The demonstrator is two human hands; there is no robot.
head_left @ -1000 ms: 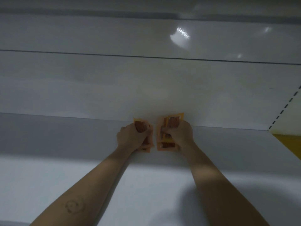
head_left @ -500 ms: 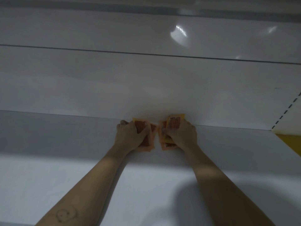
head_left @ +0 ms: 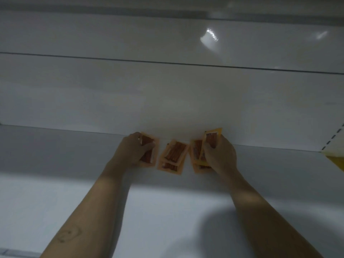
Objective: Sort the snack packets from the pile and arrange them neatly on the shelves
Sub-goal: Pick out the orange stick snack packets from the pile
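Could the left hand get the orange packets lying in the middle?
Probably yes. The middle packets lie uncovered on the shelf just beside the left hand, with nothing between them. But that hand grips a packet of its own, so it is busy.

1. This looks like a shop: the view is filled by display shelving of the retail kind.
2. The shelf [head_left: 55,155] is a long, plain white board that runs the whole width of the view.
3. Behind it stands a glossy white back panel [head_left: 130,90], crossed by a thin horizontal seam.
4. At the shelf's right end a strip [head_left: 333,141] with a row of dark slots runs up the panel, as on shop racking. A yellow part [head_left: 337,162] lies just beside its foot.
5. Several identical orange packets [head_left: 174,155] lie side by side near the shelf's back edge, like stock of one product.
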